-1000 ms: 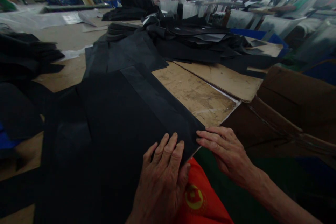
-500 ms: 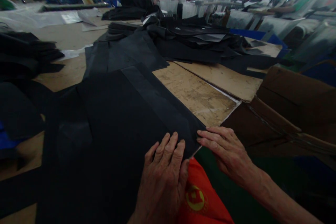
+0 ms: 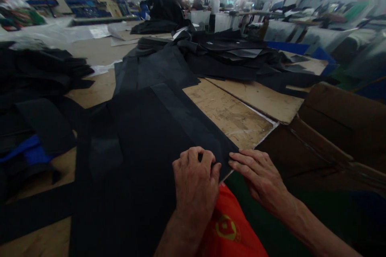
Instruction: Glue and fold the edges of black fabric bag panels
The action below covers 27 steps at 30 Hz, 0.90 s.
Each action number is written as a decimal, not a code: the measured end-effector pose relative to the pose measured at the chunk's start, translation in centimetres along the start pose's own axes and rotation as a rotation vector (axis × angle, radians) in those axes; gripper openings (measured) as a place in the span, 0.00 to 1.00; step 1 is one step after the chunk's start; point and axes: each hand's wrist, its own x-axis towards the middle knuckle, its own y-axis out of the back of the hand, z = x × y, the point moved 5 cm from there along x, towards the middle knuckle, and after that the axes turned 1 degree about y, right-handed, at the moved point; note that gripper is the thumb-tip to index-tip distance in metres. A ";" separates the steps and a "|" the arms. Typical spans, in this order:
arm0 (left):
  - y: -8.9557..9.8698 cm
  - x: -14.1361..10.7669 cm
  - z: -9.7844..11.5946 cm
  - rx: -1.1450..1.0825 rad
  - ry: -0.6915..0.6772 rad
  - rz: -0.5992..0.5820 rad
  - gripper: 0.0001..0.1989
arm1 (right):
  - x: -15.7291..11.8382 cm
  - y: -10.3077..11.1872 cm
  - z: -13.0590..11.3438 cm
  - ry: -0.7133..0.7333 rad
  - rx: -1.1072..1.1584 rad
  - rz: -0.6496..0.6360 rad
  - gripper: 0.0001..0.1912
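Note:
A large black fabric sheet (image 3: 144, 140) covers the near part of the wooden table (image 3: 235, 116), with a slightly lighter strip (image 3: 183, 112) along its right side. On the sheet near its right corner rests my left hand (image 3: 197, 180), its fingers bent and curled in; whether they pinch the fabric is hidden. My right hand (image 3: 262, 172) touches the sheet's right corner at the table edge, fingers close together and fingertips on the fabric. A gap separates the two hands.
Behind the sheet lie piles of black fabric (image 3: 223, 54), and more black pieces (image 3: 39, 72) are at the left. A brown cardboard box (image 3: 340, 124) stands at the right. Orange cloth with a yellow emblem (image 3: 226, 227) hangs below the edge. People are in the blurred background.
My left hand has gone from flat, stretched fingers to bent, curled ones. My right hand stays at the corner. The view has shifted, so the scene sits slightly lower and further right.

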 end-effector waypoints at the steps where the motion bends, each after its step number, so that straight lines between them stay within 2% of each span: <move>1: -0.1 0.0 -0.1 -0.006 -0.003 0.005 0.04 | 0.0 0.0 0.1 0.000 0.006 0.002 0.18; 9: -0.2 -0.1 -1.1 -0.061 -0.060 0.013 0.09 | -0.1 -0.2 0.2 0.016 0.015 0.011 0.17; 12: 0.0 -0.8 -0.5 -0.015 -0.223 0.071 0.14 | 0.0 -0.1 0.2 0.025 0.005 0.008 0.17; 14: -0.3 -1.7 0.4 -0.021 -0.377 0.054 0.16 | 0.1 -0.1 0.1 0.029 0.004 0.008 0.16; 16: -0.8 -2.6 1.0 -0.019 -0.457 0.015 0.16 | 0.1 0.0 0.1 0.031 0.006 0.007 0.16; 19: -1.2 -3.3 1.3 -0.005 -0.457 0.022 0.15 | 0.0 0.1 0.2 0.037 0.009 -0.010 0.16; 27: -0.6 -3.9 -0.1 -0.031 -0.383 0.195 0.14 | -0.4 0.0 0.8 0.127 0.010 -0.056 0.20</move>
